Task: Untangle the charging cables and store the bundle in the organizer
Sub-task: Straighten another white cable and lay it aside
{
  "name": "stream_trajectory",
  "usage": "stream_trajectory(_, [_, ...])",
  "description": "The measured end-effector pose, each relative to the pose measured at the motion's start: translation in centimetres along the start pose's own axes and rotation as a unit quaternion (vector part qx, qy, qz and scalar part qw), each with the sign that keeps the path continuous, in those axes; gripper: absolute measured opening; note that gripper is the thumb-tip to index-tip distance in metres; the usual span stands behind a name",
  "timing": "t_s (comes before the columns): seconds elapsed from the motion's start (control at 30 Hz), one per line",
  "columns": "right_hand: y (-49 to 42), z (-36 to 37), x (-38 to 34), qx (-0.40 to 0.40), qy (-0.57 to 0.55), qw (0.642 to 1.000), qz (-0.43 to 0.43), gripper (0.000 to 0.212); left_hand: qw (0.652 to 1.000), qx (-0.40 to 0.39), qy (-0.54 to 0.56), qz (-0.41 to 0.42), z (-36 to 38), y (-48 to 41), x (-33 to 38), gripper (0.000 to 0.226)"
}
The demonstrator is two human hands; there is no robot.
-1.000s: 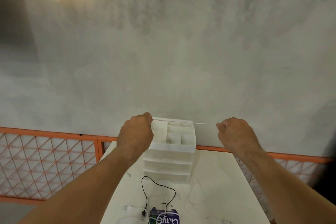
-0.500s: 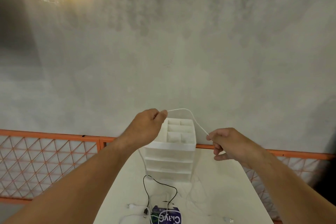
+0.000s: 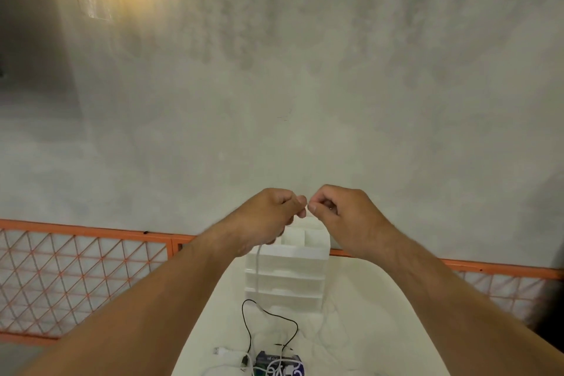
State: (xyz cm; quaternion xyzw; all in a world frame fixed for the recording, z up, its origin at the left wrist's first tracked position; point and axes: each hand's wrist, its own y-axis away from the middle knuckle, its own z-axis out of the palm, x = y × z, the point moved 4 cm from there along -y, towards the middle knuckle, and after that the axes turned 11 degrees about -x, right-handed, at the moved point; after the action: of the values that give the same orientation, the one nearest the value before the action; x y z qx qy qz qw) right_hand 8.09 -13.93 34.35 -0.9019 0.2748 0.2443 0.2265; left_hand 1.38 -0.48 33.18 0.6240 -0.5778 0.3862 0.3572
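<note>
The white table (image 3: 375,299) lies beneath both hands, and the white drawer organizer (image 3: 290,272) stands directly under them. The left hand (image 3: 268,217) and right hand (image 3: 345,217), fingertips nearly meeting, pinch the white cable (image 3: 258,272). It hangs below the left hand toward a black cable (image 3: 249,300).

Organizer (image 3: 287,281) central (cables (image 3: 276,316) in front)

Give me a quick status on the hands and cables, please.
Left hand and right hand both pinch white cable, raised over organizer. Cable not yet stored. Black cable loose on table.
</note>
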Motion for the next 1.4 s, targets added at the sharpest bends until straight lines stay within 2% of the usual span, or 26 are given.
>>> stream_trajectory(0.1, [-0.1, 0.0, -0.1, -0.004, 0.071, 0.997, 0.005, 0.019, 0.991, 0.049, -0.123, 0.027, -0.5, -0.1, 0.4, 0.030])
stream_trajectory(0.2, [-0.1, -0.1, -0.1, -0.014, 0.131, 0.991, 0.009, 0.018, 0.984, 0.074, -0.161, 0.016, -0.8, -0.1, -0.3, 0.027])
stream_trajectory(0.43, [0.6, -0.4, 1.3, -0.032, 0.232, 0.971, 0.036, 0.020, 0.958, 0.165, -0.226, -0.067, -2.8, -0.7, -3.2, 0.027])
stream_trajectory(0.6, [0.9, -1.6, 3.2, -0.013, 0.242, 0.967, 0.077, 0.020, 0.935, 0.202, -0.276, -0.096, -4.4, -0.2, -4.0, 0.026])
stream_trajectory(0.87, [0.9, -3.5, 6.8, 0.036, 0.236, 0.960, 0.144, 0.022, 0.927, 0.244, -0.270, -0.090, -6.7, 1.0, -4.8, 0.027])
stream_trajectory(0.93, [1.0, -2.8, 7.7, 0.038, 0.208, 0.962, 0.175, 0.023, 0.931, 0.245, -0.260, -0.073, -6.6, 1.0, -4.5, 0.030])
stream_trajectory(1.03, [1.5, -1.0, 8.5, 0.029, 0.065, 0.980, 0.185, 0.018, 0.941, 0.232, -0.245, -0.023, -5.9, 0.9, -3.3, 0.037])
stream_trajectory(1.13, [1.1, 1.8, 6.5, -0.023, -0.073, 0.986, 0.149, 0.037, 0.948, 0.200, -0.246, 0.021, -4.1, 0.8, -1.5, 0.040])
stream_trajectory(1.2, [0.7, 3.6, 4.2, -0.029, -0.167, 0.980, 0.103, 0.033, 0.946, 0.176, -0.268, 0.042, -2.7, 0.5, -0.6, 0.036])
stream_trajectory(1.33, [0.4, 4.5, 1.5, 0.016, -0.251, 0.966, 0.062, 0.023, 0.943, 0.163, -0.287, 0.048, -1.7, 0.6, -0.3, 0.030])
stream_trajectory(1.4, [0.2, 3.7, 1.3, 0.047, -0.224, 0.972, 0.057, 0.023, 0.945, 0.160, -0.282, 0.049, -1.9, 0.9, -0.2, 0.029])
